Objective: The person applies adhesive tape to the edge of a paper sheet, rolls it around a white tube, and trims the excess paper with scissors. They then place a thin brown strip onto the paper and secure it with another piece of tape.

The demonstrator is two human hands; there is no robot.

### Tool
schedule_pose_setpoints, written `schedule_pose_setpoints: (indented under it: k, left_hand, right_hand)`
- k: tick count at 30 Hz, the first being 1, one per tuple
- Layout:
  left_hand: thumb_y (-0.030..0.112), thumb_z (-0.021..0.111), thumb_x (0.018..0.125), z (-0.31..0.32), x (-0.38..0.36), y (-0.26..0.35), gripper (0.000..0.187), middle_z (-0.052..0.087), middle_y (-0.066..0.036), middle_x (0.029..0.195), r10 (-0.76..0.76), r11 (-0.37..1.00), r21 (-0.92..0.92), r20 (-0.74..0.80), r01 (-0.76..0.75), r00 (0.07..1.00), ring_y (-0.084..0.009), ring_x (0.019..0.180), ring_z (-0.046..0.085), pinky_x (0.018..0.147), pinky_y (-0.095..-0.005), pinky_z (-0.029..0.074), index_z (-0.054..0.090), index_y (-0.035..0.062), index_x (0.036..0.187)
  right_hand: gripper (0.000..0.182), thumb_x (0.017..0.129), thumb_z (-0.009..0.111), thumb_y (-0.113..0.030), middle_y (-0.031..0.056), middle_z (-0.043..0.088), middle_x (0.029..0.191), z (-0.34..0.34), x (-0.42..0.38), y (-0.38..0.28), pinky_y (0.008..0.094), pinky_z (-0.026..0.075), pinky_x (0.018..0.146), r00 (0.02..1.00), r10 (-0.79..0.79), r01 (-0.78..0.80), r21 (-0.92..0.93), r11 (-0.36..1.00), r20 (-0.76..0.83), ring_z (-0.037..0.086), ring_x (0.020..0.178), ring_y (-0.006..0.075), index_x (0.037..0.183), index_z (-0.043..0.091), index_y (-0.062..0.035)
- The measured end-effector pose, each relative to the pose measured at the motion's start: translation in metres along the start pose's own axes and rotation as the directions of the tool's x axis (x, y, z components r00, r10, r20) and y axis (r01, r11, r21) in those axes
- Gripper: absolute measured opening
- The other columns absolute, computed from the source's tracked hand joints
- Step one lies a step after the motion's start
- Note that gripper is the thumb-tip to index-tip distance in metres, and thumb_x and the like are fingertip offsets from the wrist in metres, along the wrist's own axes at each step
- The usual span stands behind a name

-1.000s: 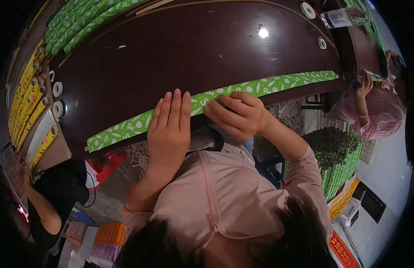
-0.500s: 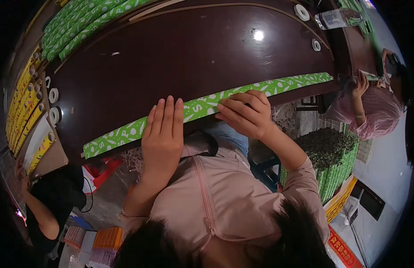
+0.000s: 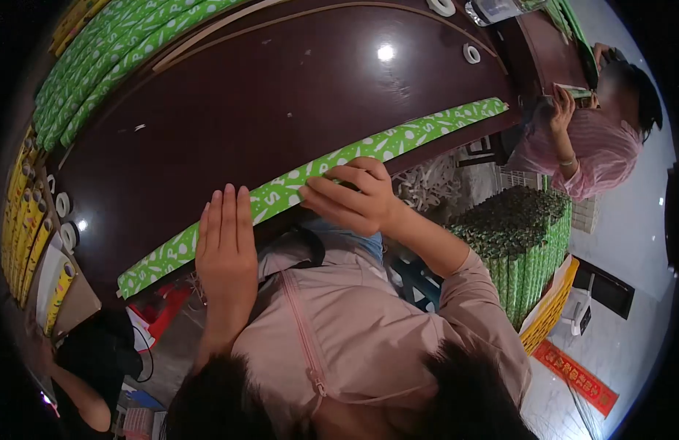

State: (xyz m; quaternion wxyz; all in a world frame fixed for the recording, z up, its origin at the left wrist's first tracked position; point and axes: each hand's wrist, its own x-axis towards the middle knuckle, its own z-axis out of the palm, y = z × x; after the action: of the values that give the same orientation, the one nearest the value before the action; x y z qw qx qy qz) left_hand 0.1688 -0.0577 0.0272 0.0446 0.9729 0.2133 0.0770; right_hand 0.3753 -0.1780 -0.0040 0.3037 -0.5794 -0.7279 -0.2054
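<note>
A long, narrow roll of green paper (image 3: 277, 189) with white letters and vegetable-like shapes lies slantwise along the near edge of the dark table (image 3: 207, 125). Small tan bits poke out at both its ends. My left hand (image 3: 228, 246) rests on the roll left of its middle, fingers straight and side by side, fingertips at the far edge. Near the middle, my right hand (image 3: 356, 196) lies on it from the near side. Its fingers point left along the paper, slightly bent, with the thumb hidden.
Green patterned rolls (image 3: 134, 59) are piled at the far left, with yellow rolls (image 3: 28, 213) below them. White tape rolls (image 3: 68, 236) sit by the left edge. A brown strip (image 3: 310, 13) borders the far side. A person in pink (image 3: 574, 147) sits right; another person's arm (image 3: 79, 385) shows lower left.
The view has turned, so the table and roll appear further left and more slanted. Both hands stay on the roll, slightly further toward its left end.
</note>
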Motion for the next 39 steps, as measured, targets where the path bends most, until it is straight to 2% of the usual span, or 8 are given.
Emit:
schedule_pose_setpoints:
  k: [2,8,21,24,26,32,37,39]
  left_hand:
    - [0.001,0.053,0.086,-0.001,0.000,0.000,0.044,0.057,-0.017,0.131,-0.012,1.000,-0.007,0.002,0.012,1.000,-0.0320,0.124,0.054,0.105,-0.0432,0.043,0.054,-0.0026,0.131]
    - [0.001,0.054,0.086,-0.003,0.000,0.002,0.045,0.057,-0.017,0.130,-0.020,0.999,-0.028,0.005,0.020,1.000,-0.0317,0.123,0.054,0.105,-0.0431,0.043,0.053,-0.0026,0.131]
    - [0.002,0.056,0.085,-0.003,0.001,0.001,0.046,0.057,-0.017,0.130,-0.019,0.999,-0.040,0.009,0.019,1.000,-0.0323,0.123,0.054,0.104,-0.0430,0.043,0.054,-0.0025,0.131]
    - [0.002,0.056,0.085,-0.003,0.000,0.002,0.046,0.057,-0.017,0.129,-0.019,0.999,-0.040,0.008,0.019,1.000,-0.0323,0.123,0.054,0.104,-0.0431,0.044,0.054,-0.0025,0.130]
    - [0.002,0.056,0.085,-0.003,0.000,0.001,0.046,0.058,-0.017,0.129,-0.018,0.999,-0.037,0.007,0.019,1.000,-0.0323,0.123,0.054,0.104,-0.0431,0.044,0.054,-0.0025,0.130]
    - [0.002,0.056,0.086,-0.002,0.001,0.000,0.045,0.057,-0.017,0.129,-0.014,0.999,-0.044,0.002,0.015,1.000,-0.0323,0.123,0.054,0.104,-0.0432,0.044,0.054,-0.0023,0.130]
    - [-0.010,0.052,0.082,-0.001,-0.001,0.002,0.052,0.055,-0.018,0.133,-0.056,0.993,-0.106,0.011,0.057,0.998,-0.0324,0.127,0.051,0.106,-0.0460,0.042,0.052,-0.0018,0.133]
    - [-0.003,0.053,0.084,-0.001,0.000,0.001,0.048,0.056,-0.018,0.131,-0.043,0.996,-0.075,-0.003,0.042,0.999,-0.0321,0.125,0.053,0.105,-0.0443,0.043,0.053,-0.0024,0.132]
  right_hand:
    - [0.028,0.072,0.072,-0.012,0.0010,0.064,0.104,0.001,-0.003,-0.004,0.0327,0.045,0.077,1.000,-0.015,0.015,-0.003,1.000,0.005,0.058,0.089,0.0179,0.099,0.072,-0.0084]
    - [0.032,0.065,0.081,-0.012,-0.0010,0.068,0.098,-0.002,0.005,-0.015,0.0352,0.039,0.078,0.958,0.286,-0.280,0.204,0.938,-0.001,0.057,0.088,0.0191,0.096,0.073,-0.0111]
    - [0.031,0.063,0.083,-0.013,-0.0043,0.067,0.095,0.007,0.009,-0.024,0.0351,0.035,0.077,0.949,0.315,-0.307,0.194,0.932,-0.007,0.053,0.085,0.0171,0.093,0.073,-0.0151]
    - [0.029,0.066,0.080,-0.015,-0.0047,0.067,0.097,0.005,0.007,-0.021,0.0342,0.035,0.077,0.962,0.273,-0.267,0.157,0.951,-0.015,0.054,0.085,0.0154,0.094,0.074,-0.0150]
    - [0.028,0.068,0.076,-0.017,-0.0043,0.067,0.100,0.003,0.003,-0.017,0.0316,0.033,0.075,0.999,0.032,-0.033,-0.025,0.999,-0.010,0.056,0.085,0.0135,0.096,0.074,-0.0132]
    - [0.030,0.065,0.072,-0.018,-0.0017,0.069,0.098,0.002,0.006,-0.001,0.0298,0.029,0.070,0.957,-0.292,0.288,-0.149,0.946,-0.004,0.058,0.083,0.0123,0.094,0.075,-0.0112]
    - [0.025,0.068,0.073,-0.020,-0.0021,0.069,0.096,0.008,0.008,0.005,0.0295,0.029,0.070,0.947,-0.315,0.303,-0.150,0.941,-0.062,0.059,0.081,0.0125,0.092,0.074,-0.0123]
    - [0.022,0.072,0.074,-0.023,-0.0025,0.068,0.096,0.008,0.006,0.007,0.0292,0.029,0.070,0.943,-0.324,0.310,-0.158,0.938,-0.073,0.059,0.081,0.0127,0.092,0.074,-0.0130]
